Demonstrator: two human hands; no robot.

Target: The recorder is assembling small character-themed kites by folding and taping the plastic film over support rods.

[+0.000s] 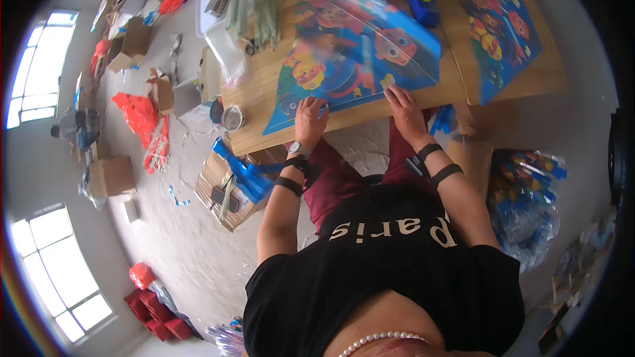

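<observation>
A large blue sheet (344,46) printed with bright cartoon figures, shaped like a kite sail, lies spread on the wooden table in front of me. Its long edge runs along the table's near side. My left hand (309,121) rests on this near edge, fingers stretched out and thumb apart. Farther right, my right hand (406,114) lies with extended fingers on the sheet near its right corner. Both palms face down, and neither hand grips anything visible. A thin pale line crosses the sheet.
A blue tape dispenser (423,0) with a yellow roll stands beyond the sheet. A similar printed sheet (496,26) lies at the right. Pale thin sticks (264,10) and a glass jar (233,118) are on the left. A cardboard box (469,158) and a bag of printed sheets (529,192) stand lower right.
</observation>
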